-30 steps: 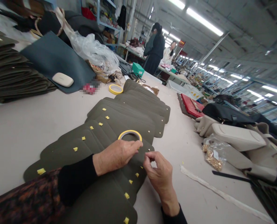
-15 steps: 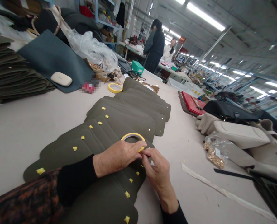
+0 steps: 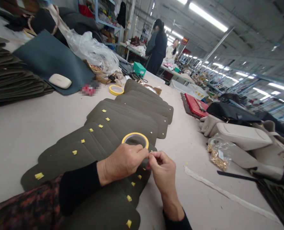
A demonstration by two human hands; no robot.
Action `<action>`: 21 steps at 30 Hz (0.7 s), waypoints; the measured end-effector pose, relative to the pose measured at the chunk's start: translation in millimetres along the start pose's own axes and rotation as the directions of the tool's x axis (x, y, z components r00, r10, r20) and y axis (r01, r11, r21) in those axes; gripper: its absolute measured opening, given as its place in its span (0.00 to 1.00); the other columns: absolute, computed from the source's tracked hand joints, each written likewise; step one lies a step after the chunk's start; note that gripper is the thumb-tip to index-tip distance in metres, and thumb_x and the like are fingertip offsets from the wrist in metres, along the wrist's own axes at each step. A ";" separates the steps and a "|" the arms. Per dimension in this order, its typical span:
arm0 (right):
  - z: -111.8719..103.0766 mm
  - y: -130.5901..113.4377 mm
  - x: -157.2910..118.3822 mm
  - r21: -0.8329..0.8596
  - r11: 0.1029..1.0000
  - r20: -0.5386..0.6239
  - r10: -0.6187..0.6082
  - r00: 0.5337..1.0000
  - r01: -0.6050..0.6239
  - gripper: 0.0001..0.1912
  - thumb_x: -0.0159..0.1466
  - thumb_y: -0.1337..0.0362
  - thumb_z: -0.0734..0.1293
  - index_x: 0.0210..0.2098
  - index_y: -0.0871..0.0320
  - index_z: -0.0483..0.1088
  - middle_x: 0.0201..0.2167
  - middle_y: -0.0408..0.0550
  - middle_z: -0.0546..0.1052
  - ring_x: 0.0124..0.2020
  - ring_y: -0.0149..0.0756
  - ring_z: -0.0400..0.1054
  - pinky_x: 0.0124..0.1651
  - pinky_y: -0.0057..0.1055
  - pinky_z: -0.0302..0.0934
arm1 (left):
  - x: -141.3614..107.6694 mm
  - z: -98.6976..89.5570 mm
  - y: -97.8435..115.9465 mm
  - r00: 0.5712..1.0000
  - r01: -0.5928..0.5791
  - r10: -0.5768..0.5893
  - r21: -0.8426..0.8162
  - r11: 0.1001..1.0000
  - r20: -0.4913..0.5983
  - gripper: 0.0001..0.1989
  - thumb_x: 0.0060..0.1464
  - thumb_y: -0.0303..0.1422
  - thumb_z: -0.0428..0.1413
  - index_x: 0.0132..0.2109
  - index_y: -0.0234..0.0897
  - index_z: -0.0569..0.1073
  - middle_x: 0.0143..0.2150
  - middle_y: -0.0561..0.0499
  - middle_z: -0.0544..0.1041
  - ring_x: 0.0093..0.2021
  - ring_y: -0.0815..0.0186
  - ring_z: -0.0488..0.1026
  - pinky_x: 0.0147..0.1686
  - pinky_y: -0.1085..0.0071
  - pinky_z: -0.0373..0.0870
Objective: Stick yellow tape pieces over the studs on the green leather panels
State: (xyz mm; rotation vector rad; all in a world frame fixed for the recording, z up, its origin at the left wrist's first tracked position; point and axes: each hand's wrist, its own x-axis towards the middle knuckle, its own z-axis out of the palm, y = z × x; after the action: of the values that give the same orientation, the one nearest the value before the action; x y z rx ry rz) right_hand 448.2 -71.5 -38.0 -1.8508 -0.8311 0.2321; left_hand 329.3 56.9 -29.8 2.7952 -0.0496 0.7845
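One ring-shaped roll of yellow tape (image 3: 135, 134) is gripped in the closed fingers of the left hand (image 3: 124, 161), above smooth, round-cornered olive sheets (image 3: 132, 115). The right hand (image 3: 164, 171) is pinched shut beside it; whether anything is held there cannot be told. Seven yellow bits (image 3: 82, 141) are seen along the sheets' left side. A second tape roll (image 3: 116, 90) is placed flat on the table (image 3: 175, 188), near one smooth, oval white case (image 3: 60, 81).

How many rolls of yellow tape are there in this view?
2. One roll is held in the left hand, above the olive pieces; the other roll lies on the table, beside their far end. More may be hidden in the clutter.
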 end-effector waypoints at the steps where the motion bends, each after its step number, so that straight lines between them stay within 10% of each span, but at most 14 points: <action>1: -3.8 4.2 3.6 0.078 0.990 0.003 0.117 0.993 -0.117 0.08 0.57 0.61 0.67 0.26 0.59 0.71 0.18 0.40 0.72 0.18 0.29 0.66 0.23 0.25 0.63 | 0.2 0.4 2.7 0.999 -0.027 0.027 0.003 1.000 -0.030 0.08 0.61 0.25 0.45 0.35 0.36 0.66 0.29 0.52 0.69 0.28 0.67 0.67 0.27 0.72 0.62; 8: -23.6 37.1 18.6 0.215 0.885 0.195 0.375 0.906 -0.413 0.17 0.51 0.53 0.73 0.28 0.62 0.73 0.19 0.42 0.73 0.17 0.27 0.65 0.21 0.23 0.61 | -0.3 12.3 -3.1 0.986 0.016 -0.037 0.132 0.991 0.163 0.04 0.60 0.25 0.49 0.36 0.36 0.66 0.33 0.50 0.71 0.33 0.63 0.68 0.30 0.69 0.65; 21: -3.4 28.3 28.8 -0.384 0.922 0.135 0.011 0.991 0.042 0.11 0.58 0.60 0.63 0.27 0.58 0.74 0.25 0.46 0.79 0.25 0.35 0.71 0.31 0.30 0.63 | 1.6 16.3 -6.1 0.959 0.046 -0.074 0.105 0.993 0.275 0.03 0.60 0.25 0.50 0.38 0.37 0.67 0.35 0.48 0.71 0.36 0.59 0.67 0.32 0.65 0.67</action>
State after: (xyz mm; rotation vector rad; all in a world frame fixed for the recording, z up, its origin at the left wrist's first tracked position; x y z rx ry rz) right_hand 483.5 -61.7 -55.2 -2.2149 -1.0420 0.1942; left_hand 339.6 59.0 -43.8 2.9640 0.0257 0.3841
